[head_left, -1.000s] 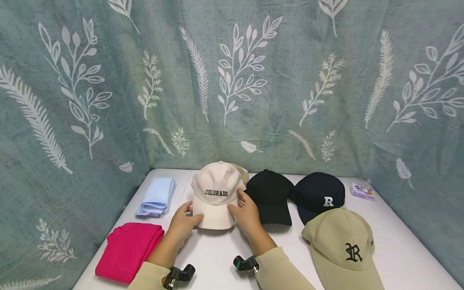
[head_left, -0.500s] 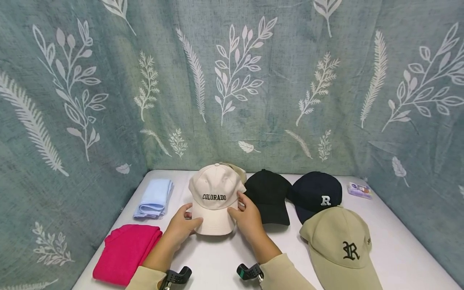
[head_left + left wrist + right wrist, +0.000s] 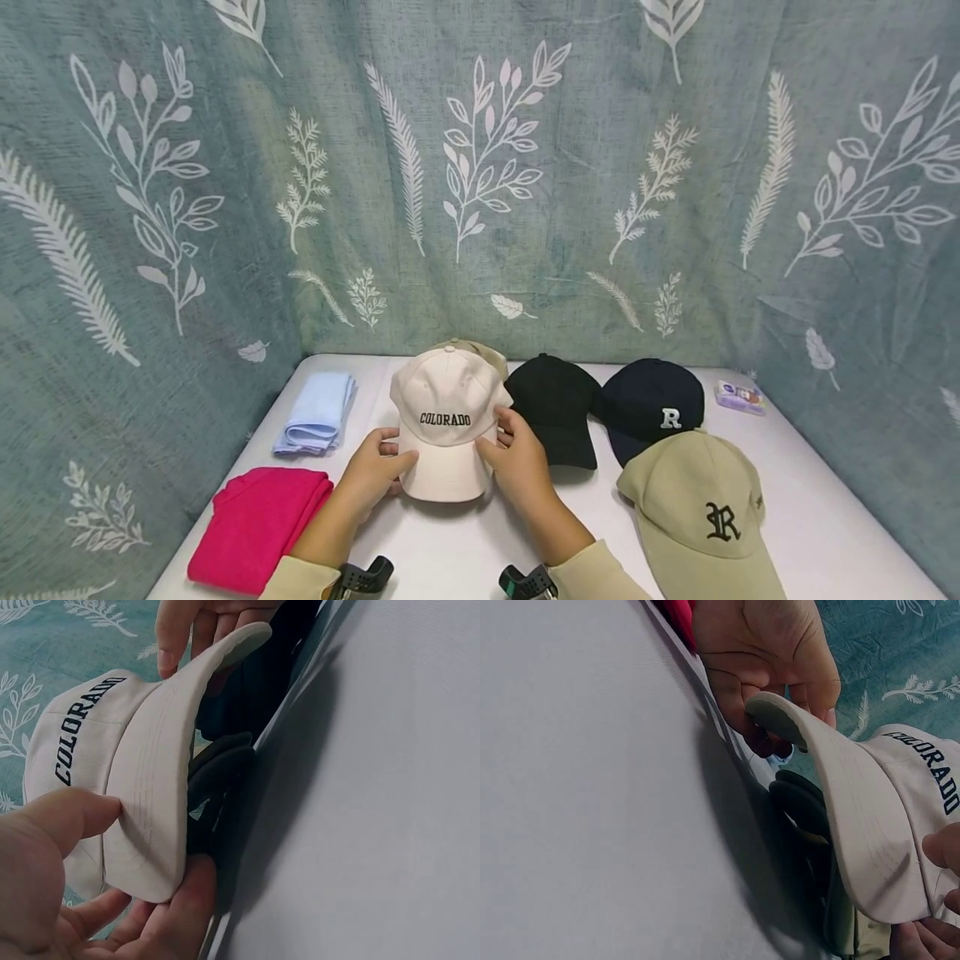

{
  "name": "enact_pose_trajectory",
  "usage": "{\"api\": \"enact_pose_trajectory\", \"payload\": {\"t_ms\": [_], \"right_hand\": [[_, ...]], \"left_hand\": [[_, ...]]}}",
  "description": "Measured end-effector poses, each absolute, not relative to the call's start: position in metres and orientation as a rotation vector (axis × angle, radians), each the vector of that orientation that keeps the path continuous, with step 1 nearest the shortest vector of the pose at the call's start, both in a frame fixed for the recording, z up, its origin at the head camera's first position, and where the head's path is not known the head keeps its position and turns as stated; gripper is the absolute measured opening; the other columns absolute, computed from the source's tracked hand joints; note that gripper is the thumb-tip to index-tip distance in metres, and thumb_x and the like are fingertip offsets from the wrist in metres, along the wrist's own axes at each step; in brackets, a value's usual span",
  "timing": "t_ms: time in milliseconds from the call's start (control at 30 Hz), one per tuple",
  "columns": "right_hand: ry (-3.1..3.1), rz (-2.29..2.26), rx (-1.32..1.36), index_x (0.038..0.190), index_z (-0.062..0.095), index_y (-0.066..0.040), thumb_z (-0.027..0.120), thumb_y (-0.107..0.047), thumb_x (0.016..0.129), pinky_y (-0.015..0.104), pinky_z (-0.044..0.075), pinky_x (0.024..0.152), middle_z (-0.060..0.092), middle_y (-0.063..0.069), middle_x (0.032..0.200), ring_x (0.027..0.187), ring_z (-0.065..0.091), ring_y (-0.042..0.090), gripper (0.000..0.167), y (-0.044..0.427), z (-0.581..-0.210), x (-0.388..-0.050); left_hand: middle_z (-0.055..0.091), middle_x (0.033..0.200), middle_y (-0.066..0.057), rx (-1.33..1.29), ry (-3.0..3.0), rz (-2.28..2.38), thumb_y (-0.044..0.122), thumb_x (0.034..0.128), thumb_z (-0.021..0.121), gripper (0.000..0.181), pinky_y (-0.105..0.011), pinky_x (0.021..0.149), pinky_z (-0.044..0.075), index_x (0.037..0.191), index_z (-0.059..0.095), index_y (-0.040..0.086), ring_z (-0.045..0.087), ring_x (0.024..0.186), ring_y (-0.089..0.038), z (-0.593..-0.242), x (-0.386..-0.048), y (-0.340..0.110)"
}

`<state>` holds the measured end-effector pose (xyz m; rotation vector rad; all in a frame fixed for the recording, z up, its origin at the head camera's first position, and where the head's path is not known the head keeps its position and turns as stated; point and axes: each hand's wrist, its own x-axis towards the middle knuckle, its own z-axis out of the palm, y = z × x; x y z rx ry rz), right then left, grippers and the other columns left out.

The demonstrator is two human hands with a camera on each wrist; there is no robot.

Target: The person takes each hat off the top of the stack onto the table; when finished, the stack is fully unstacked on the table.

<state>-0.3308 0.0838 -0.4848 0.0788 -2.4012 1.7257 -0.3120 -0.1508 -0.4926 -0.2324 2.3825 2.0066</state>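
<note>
A cream baseball cap point(image 3: 447, 417) with COLORADO lettering is held between both hands in the head view. My left hand point(image 3: 372, 471) grips the left side of its brim, thumb on top and fingers beneath, as the left wrist view shows. On the opposite side, my right hand point(image 3: 519, 458) pinches the cap near where brim meets crown. The cream brim point(image 3: 161, 787) stands off the white surface, with dark brims point(image 3: 221, 769) visible under and behind it. A beige cap point(image 3: 487, 353) is mostly hidden behind the cream one.
Right of the held cap are a black cap point(image 3: 555, 412), a navy cap point(image 3: 656, 400) with an R, and a khaki cap point(image 3: 701, 508). A folded blue cloth point(image 3: 317, 412), folded pink cloth point(image 3: 258, 525) and purple packet point(image 3: 740, 397) lie on the white table point(image 3: 832, 517).
Both hands have drawn the cream cap slightly toward me and lower in view. More of the beige cap behind shows above it. The head view has shifted a little.
</note>
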Motion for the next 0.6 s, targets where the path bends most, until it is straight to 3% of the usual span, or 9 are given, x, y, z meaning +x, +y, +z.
{"api": "enact_pose_trajectory", "payload": {"t_ms": [333, 600], "right_hand": [[-2.419, 1.678, 0.087, 0.145, 0.057, -0.013, 0.078, -0.017, 0.092, 0.044, 0.059, 0.096, 0.067, 0.009, 0.135, 0.121, 0.068, 0.026, 0.058, 0.102, -0.478, -0.326], [-2.434, 1.721, 0.051, 0.149, 0.053, -0.016, 0.081, -0.017, 0.091, 0.039, 0.061, 0.093, 0.057, 0.008, 0.150, 0.129, 0.065, 0.029, 0.064, 0.115, -0.475, -0.321]], "left_hand": [[0.061, 0.115, -0.019, -0.159, 2.380, 2.013, 0.015, 0.0925, 0.077, 0.055, -0.036, 0.068, 0.062, 0.138, 0.053, -0.004, 0.066, 0.089, -0.022, -0.497, -0.313, -0.147], [0.064, 0.112, -0.017, -0.123, 2.453, 1.929, 0.019, 0.0917, 0.078, 0.056, -0.036, 0.068, 0.062, 0.137, 0.053, -0.002, 0.067, 0.085, -0.022, -0.496, -0.310, -0.140]]}}
